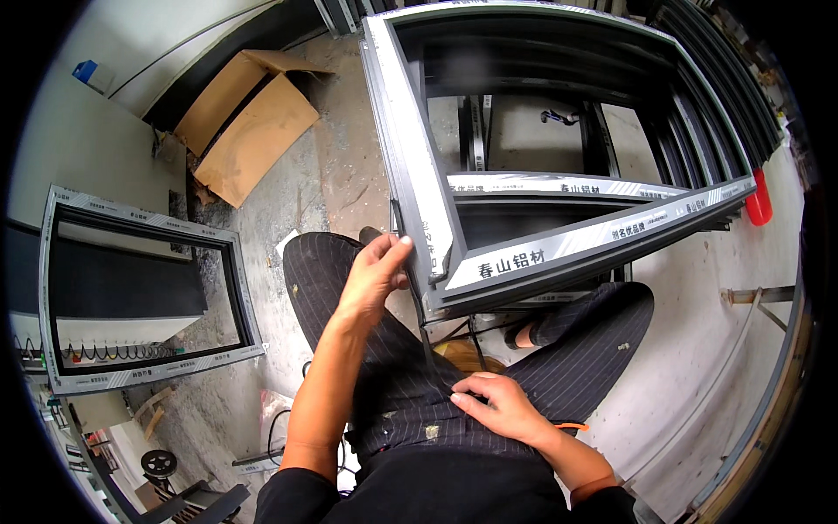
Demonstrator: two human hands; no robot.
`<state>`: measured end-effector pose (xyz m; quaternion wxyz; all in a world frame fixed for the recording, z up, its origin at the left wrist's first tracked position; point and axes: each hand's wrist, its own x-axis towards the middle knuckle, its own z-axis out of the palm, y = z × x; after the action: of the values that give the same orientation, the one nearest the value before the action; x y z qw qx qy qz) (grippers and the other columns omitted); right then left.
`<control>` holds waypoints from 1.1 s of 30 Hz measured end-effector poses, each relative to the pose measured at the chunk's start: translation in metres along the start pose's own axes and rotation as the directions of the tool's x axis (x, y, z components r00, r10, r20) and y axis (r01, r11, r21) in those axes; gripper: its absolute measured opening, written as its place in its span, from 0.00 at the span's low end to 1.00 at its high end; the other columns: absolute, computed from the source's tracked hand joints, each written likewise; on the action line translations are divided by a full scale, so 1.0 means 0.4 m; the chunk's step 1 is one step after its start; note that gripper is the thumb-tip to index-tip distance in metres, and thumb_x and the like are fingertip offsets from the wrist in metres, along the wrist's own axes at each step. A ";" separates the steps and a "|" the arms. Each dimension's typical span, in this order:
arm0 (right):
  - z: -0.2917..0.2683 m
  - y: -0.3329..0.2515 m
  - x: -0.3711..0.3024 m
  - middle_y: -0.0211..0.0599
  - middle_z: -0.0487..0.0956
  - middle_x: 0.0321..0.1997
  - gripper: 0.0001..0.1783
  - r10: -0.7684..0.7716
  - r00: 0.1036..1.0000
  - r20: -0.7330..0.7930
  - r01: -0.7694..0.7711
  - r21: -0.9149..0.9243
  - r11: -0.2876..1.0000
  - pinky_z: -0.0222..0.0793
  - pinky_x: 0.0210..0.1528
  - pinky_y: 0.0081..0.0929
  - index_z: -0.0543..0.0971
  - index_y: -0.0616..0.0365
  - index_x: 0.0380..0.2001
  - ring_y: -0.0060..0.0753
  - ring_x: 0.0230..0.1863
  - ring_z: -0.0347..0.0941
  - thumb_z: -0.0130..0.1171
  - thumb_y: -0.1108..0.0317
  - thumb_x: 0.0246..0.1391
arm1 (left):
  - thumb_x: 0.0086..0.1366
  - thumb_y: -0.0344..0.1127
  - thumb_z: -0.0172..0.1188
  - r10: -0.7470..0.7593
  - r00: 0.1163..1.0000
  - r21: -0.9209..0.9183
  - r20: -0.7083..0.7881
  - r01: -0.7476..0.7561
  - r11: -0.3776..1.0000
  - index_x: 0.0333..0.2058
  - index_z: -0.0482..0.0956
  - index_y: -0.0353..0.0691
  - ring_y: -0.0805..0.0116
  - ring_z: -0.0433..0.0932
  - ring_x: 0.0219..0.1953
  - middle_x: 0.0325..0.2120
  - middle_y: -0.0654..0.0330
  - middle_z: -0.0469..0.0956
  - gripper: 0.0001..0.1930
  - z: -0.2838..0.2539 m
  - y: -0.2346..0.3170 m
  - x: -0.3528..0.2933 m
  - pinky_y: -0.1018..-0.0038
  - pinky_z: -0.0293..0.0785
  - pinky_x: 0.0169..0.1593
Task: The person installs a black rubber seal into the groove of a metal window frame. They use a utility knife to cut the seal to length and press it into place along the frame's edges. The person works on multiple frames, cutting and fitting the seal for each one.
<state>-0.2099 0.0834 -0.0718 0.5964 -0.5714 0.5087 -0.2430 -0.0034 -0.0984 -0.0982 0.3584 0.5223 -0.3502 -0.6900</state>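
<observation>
A stack of dark window frames point(524, 253), faced with white protective film, stands in front of my knees. My left hand point(377, 271) is closed in a pinch against the near left side of the top frames, thumb at the edge. A thin black strip point(426, 336), like a rubber seal, hangs from that side toward my lap. Low over my lap, my right hand point(499, 407) has thumb and forefinger together at the strip's lower part. The strip inside my left fingers is mostly hidden.
Another filmed frame point(148, 371) stands at the left. A folded cardboard sheet point(257, 135) lies on the floor at the far left. More dark frames point(729, 79) lean at the far right, near a red object point(758, 199). A metal rack point(759, 297) runs along the right.
</observation>
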 end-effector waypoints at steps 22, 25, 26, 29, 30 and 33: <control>0.014 0.010 0.042 0.28 0.79 0.31 0.16 0.027 0.884 0.466 -0.310 0.543 0.780 0.68 0.33 0.15 0.82 0.63 0.39 0.14 0.29 0.70 0.57 0.59 0.66 | 0.69 0.42 0.60 0.133 0.991 -0.003 0.034 -0.133 0.991 0.29 0.76 0.41 0.83 0.65 0.24 0.23 0.73 0.70 0.12 0.002 -0.032 -0.004 0.83 0.63 0.30; 0.018 0.005 0.046 0.27 0.79 0.30 0.16 0.037 0.896 0.443 -0.294 0.526 0.798 0.68 0.32 0.15 0.83 0.63 0.40 0.14 0.29 0.71 0.57 0.59 0.66 | 0.70 0.42 0.58 0.267 0.962 0.113 -0.051 -0.260 0.959 0.23 0.69 0.44 0.83 0.62 0.23 0.20 0.74 0.64 0.17 0.009 -0.073 0.008 0.81 0.59 0.27; 0.018 0.003 0.048 0.27 0.79 0.30 0.16 0.037 0.902 0.431 -0.281 0.518 0.808 0.68 0.32 0.15 0.83 0.63 0.40 0.14 0.29 0.71 0.58 0.59 0.66 | 0.70 0.42 0.58 0.249 0.967 0.104 -0.055 -0.242 0.965 0.24 0.70 0.43 0.83 0.62 0.23 0.20 0.74 0.65 0.16 0.014 -0.068 0.004 0.81 0.60 0.28; 0.031 0.008 0.041 0.27 0.79 0.30 0.16 0.036 0.932 0.362 -0.229 0.507 0.831 0.68 0.32 0.16 0.83 0.63 0.41 0.14 0.30 0.72 0.58 0.60 0.65 | 0.72 0.45 0.56 0.108 0.994 -0.009 -0.033 -0.108 0.994 0.30 0.77 0.42 0.82 0.66 0.24 0.23 0.72 0.71 0.15 0.021 -0.033 -0.017 0.82 0.64 0.29; 0.029 0.010 0.039 0.28 0.79 0.31 0.15 0.029 0.939 0.344 -0.205 0.490 0.847 0.69 0.32 0.16 0.83 0.64 0.41 0.15 0.30 0.72 0.58 0.60 0.65 | 0.72 0.47 0.55 0.011 0.998 -0.086 -0.058 -0.016 0.996 0.35 0.78 0.40 0.81 0.69 0.26 0.26 0.70 0.74 0.16 0.008 -0.027 -0.020 0.83 0.67 0.31; 0.023 0.022 0.033 0.28 0.80 0.31 0.15 0.021 0.957 0.290 -0.151 0.435 0.888 0.69 0.32 0.17 0.82 0.64 0.41 0.15 0.30 0.72 0.58 0.62 0.65 | 0.70 0.50 0.58 0.077 0.991 -0.104 -0.111 -0.088 0.991 0.35 0.77 0.39 0.80 0.70 0.26 0.27 0.68 0.75 0.17 -0.013 -0.018 -0.025 0.82 0.68 0.31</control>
<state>-0.1994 0.0780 -0.0860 0.7884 -0.4219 0.3746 -0.2453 0.0028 -0.0866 -0.1007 0.4325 0.5232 -0.3140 -0.6638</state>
